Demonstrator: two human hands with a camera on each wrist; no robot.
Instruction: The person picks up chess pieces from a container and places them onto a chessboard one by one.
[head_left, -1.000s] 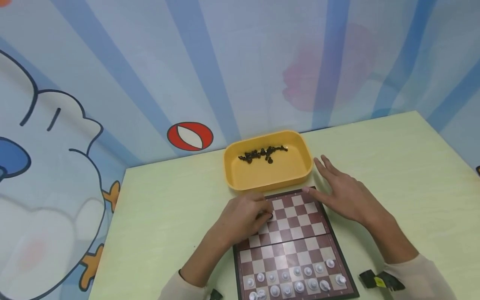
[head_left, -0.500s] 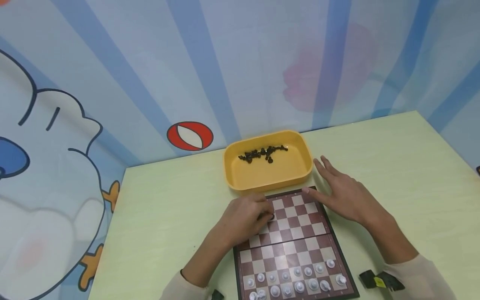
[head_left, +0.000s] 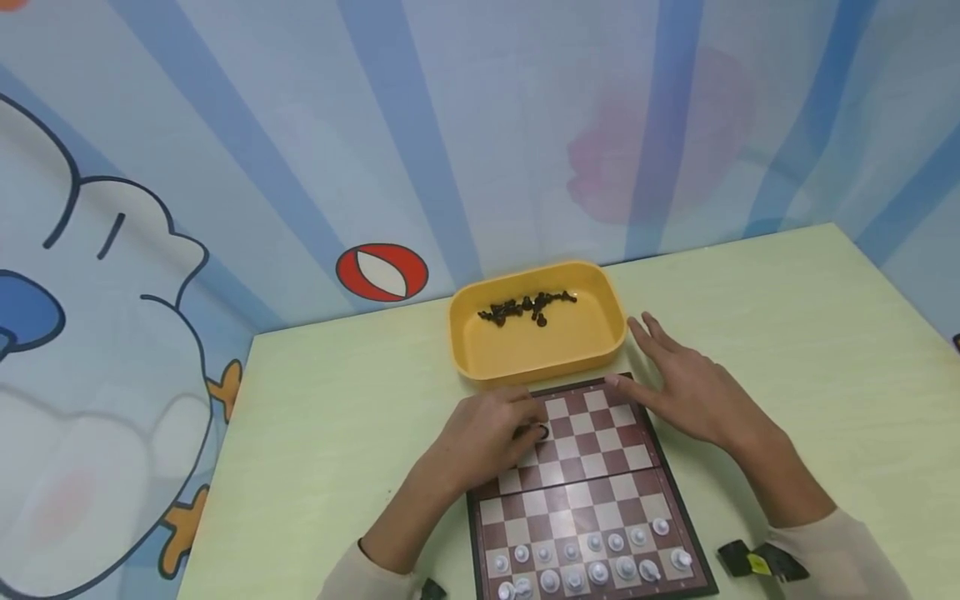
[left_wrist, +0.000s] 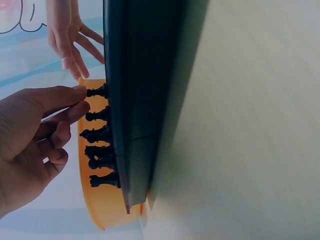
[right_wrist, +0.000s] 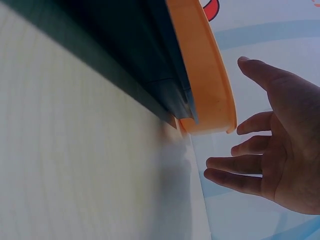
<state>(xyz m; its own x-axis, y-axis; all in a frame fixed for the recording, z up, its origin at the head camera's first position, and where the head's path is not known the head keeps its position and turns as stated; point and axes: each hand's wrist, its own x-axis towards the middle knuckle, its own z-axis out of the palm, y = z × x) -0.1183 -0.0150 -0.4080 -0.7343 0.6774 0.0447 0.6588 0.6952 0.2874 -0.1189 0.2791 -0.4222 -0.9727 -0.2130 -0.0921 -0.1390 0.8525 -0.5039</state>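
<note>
A pale blue backdrop point(head_left: 307, 125) with darker stripes rises behind the pale yellow counter point(head_left: 337, 392); it carries a red-and-white ball point(head_left: 382, 272) and, at the left, part of a big cartoon figure point(head_left: 112, 367).

A black chess piece point(left_wrist: 98, 91) is on the far half of the chessboard point(head_left: 577, 475), its top pinched between the thumb and forefinger of the left hand point(head_left: 487, 433). That hand comes in from the lower left with its back up, its remaining fingers bent toward the palm. Past the pinched piece, the left wrist view shows other black pieces point(left_wrist: 97, 134) standing in a row on the board. White pieces point(head_left: 598, 572) stand in two rows across the near end. Small pale marks along the board's border are too small to read.

Just beyond the board sits a yellow tub point(head_left: 536, 367), with a heap of dark pieces point(head_left: 513, 307) inside. The right hand point(head_left: 686, 387) grasps nothing: its fingers stretch toward the tub's right end, slightly spread, and its thumb reaches over the board's far right corner. Whether it touches either, I cannot tell. By the right sleeve point(head_left: 840, 554), a black strap point(head_left: 783, 562) bears a yellow label point(head_left: 760, 564), too small to read.
</note>
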